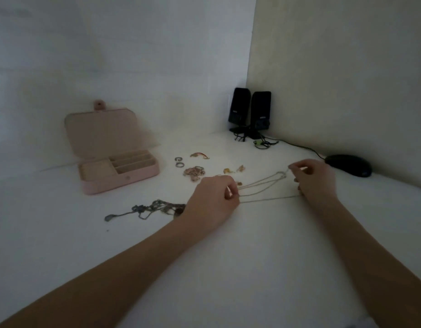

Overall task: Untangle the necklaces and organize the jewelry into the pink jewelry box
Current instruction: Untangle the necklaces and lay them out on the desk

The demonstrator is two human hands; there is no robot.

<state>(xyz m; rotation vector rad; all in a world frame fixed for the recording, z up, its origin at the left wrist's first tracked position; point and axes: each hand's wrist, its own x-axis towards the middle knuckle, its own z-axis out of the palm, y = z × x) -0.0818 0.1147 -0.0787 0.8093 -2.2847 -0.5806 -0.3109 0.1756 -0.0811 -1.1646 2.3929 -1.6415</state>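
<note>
Table (252, 256): white surface set in a corner, carrying everything below.
Pink jewelry box (124, 179): open at far left, lid tilted back against the wall; one square compartment on the left and three long slots on the right, nothing visible in any of them.
Speakers (250, 112): two black units upright in the far corner, cables trailing from them.
Mouse (349, 165): black, against the right wall, just behind the right hand.
Left hand (211, 200): fingers curled, pinching one end of the pale chain.
Right hand (314, 177): fingertips pinching the other end, slightly raised.
Pale chain (263, 190): several strands stretched between the hands, just above the table.
Dark necklaces (148, 209): tangled heap left of the left wrist.
Rose-gold heap (194, 172): between box and hands.
Rings (179, 162): two, beside the box.
Small gold pieces (233, 169): scattered behind the chain.
</note>
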